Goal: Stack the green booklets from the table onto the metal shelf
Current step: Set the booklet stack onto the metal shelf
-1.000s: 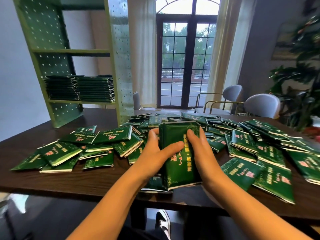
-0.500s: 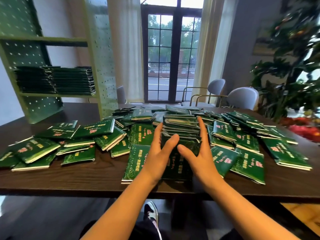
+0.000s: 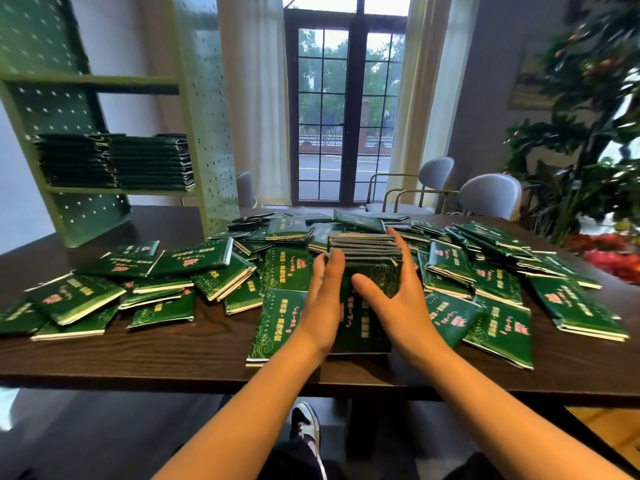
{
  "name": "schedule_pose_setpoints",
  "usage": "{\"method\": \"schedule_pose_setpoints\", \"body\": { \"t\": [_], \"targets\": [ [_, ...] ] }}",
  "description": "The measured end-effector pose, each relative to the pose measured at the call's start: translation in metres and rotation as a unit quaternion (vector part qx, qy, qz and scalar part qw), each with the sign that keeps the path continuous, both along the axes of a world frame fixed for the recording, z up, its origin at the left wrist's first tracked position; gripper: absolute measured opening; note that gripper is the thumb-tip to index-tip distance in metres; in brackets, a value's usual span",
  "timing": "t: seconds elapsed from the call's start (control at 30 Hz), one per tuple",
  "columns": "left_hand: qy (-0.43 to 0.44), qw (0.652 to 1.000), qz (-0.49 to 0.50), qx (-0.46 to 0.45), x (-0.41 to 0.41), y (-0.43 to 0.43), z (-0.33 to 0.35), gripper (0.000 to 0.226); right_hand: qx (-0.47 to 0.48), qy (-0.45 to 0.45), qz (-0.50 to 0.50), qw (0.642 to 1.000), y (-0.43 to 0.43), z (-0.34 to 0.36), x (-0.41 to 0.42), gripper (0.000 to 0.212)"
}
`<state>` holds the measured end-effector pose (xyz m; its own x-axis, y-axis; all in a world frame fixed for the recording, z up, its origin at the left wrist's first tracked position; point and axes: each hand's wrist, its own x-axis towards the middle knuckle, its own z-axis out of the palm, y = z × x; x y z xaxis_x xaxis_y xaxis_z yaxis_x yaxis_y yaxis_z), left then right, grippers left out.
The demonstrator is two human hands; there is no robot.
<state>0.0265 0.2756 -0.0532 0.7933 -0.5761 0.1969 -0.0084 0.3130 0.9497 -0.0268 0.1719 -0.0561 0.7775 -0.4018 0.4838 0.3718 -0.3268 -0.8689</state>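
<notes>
So the person had a chunky bundle of green booklets (image 3: 369,271) standing on the surface (image 3: 173,355) near its front edge, right in the middle of the mess. The left grip (image 3: 323,296) was flat against the bundle's left side, fingers straight and pointing up. The right grip (image 3: 391,299) pressed the right side, fingers straight along it and thumb lying across the front cover. Neither grip was wrapped round anything, both were wide and flat, just squeezing the bundle between them. My read: that was about squaring the edges so the lot lifts as one block instead of fanning out. Couldn't quite tell if the bundle sat on the booklets underneath or was lifted a touch, the grips covered that bit. Loose booklets (image 3: 194,258) lay all over the surface on both sides, so plenty left to do. The metal shelf (image 3: 117,191) stood at the back left, well apart from the bundle, with two neat piles (image 3: 114,161) side by side on its middle level. I'd guess the bundle was headed for those, which calls for a firm two-sided squeeze on the carry
</notes>
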Motion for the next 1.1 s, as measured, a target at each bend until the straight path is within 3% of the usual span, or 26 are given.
{"method": "schedule_pose_setpoints", "body": {
  "t": [0.07, 0.1, 0.17, 0.27, 0.33, 0.5, 0.6, 0.77, 0.9, 1.1],
  "targets": [
    [-0.005, 1.0, -0.011, 0.015, 0.002, 0.008, 0.012, 0.105, -0.003, 0.01, 0.002, 1.0, 0.002, 0.01, 0.005, 0.093],
    [-0.019, 1.0, -0.005, 0.018, 0.005, 0.013, 0.018, 0.076, 0.003, 0.013, 0.007, 1.0, 0.005, 0.018, 0.008, 0.092],
    [-0.05, 0.998, 0.004, 0.041, 0.011, 0.024, 0.026, 0.046, 0.04, 0.026, 0.029, 0.998, 0.012, 0.034, 0.015, 0.076],
    [-0.09, 0.991, 0.025, 0.094, 0.02, 0.048, 0.04, 0.074, 0.118, 0.042, 0.077, 0.989, 0.029, 0.057, 0.027, 0.04],
    [-0.083, 0.989, 0.039, 0.116, 0.026, 0.063, 0.046, 0.084, 0.14, 0.051, 0.081, 0.986, 0.04, 0.07, 0.035, 0.035],
    [-0.038, 0.991, 0.037, 0.12, 0.04, 0.103, 0.073, 0.051, 0.191, 0.086, 0.139, 0.968, 0.077, 0.098, 0.059, 0.04],
    [-0.037, 0.991, 0.071, 0.11, 0.049, 0.128, 0.092, 0.058, 0.197, 0.104, 0.181, 0.958, 0.103, 0.118, 0.073, 0.038],
    [-0.009, 0.993, 0.09, 0.079, 0.063, 0.163, 0.117, 0.044, 0.204, 0.104, 0.224, 0.947, 0.137, 0.144, 0.1, 0.039],
    [-0.002, 0.987, 0.127, 0.097, 0.088, 0.191, 0.138, 0.057, 0.208, 0.109, 0.251, 0.939, 0.164, 0.163, 0.129, 0.041],
    [-0.008, 0.981, 0.156, 0.115, 0.131, 0.222, 0.178, 0.038, 0.175, 0.125, 0.27, 0.939, 0.194, 0.2, 0.179, 0.05]
  ]
}}
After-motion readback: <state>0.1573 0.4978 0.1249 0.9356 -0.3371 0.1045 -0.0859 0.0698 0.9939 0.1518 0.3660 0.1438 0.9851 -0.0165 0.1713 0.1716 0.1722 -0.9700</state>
